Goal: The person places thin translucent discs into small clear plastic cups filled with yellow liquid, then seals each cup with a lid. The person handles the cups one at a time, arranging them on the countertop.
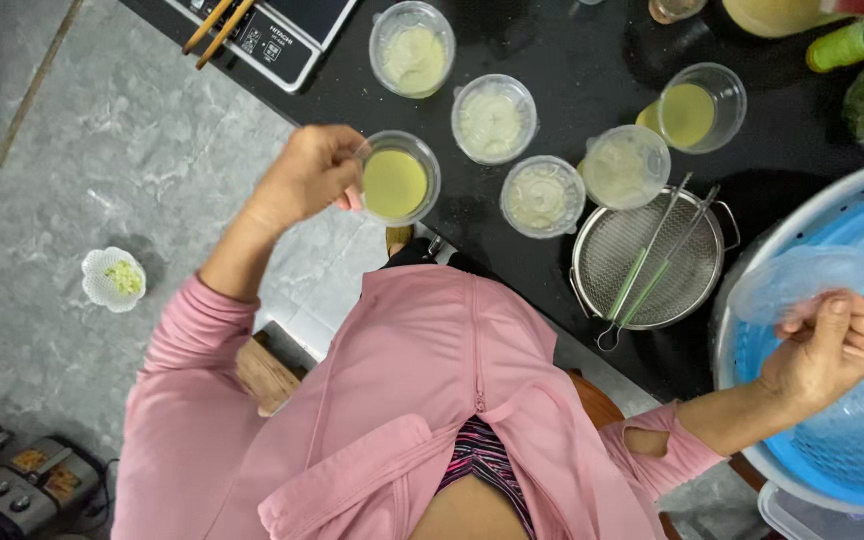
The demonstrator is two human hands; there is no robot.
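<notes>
Our left hand (312, 175) pinches the rim of a clear plastic cup (398, 180) of green liquid, low over the black table (552, 60). It looks light, bendy and spilly. Our right hand (824, 352) grips a thin plastic lid (797, 283) above the blue colander (852, 440).

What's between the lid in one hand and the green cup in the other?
A strainer with tongs on it and a lidded cup sit on the counter between them. The right hand holds the lid, and the left hand holds the green cup.
</notes>
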